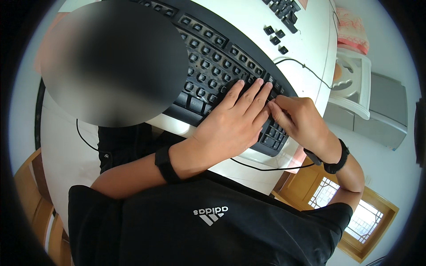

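A large black keyboard lies on the white table, with most of its keycaps off and the bare key posts showing. The keys at its right end are still in place. My left hand lies flat across the keyboard, its fingers stretched out and pointing to the far side. Close beside its fingertips, my right hand bends over the right part of the keyboard. Thumb and forefinger of that hand are pinched together at the keys; whatever is between them is hidden.
Several loose black keycaps lie on the white table beyond the keyboard. A black cable runs to the right edge. A white plastic stool stands right of the table. A dark blurred oval covers the upper left.
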A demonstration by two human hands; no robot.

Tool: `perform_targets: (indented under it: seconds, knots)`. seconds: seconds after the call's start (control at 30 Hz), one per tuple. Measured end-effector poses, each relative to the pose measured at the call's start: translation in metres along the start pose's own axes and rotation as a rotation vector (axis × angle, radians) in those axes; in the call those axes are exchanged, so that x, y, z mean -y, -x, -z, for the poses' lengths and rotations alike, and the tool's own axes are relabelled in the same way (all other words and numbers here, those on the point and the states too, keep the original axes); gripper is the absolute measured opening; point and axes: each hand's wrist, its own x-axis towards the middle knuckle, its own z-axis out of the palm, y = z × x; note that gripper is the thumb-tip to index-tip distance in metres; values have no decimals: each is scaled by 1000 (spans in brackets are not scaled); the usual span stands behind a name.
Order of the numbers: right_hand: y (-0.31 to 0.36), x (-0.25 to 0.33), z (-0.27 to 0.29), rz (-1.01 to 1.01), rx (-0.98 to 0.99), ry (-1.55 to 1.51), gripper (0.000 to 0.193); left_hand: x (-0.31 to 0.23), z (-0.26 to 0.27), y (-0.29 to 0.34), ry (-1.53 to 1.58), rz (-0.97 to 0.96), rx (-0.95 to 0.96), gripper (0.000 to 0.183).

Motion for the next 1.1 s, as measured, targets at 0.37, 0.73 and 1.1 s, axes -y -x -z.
perform_targets:
  seconds: [0.37, 0.73, 1.1]
  knots:
    - [-6, -20, 13, 458, 9, 401, 11, 1, 5, -3, 85, 36, 18, 42]
    - [-6, -23, 14, 423, 103, 126, 13, 2, 2, 1, 214, 59, -26, 43]
    - [-6, -15, 5, 162, -2, 35, 23, 2, 9, -4, 163, 41, 21, 41]
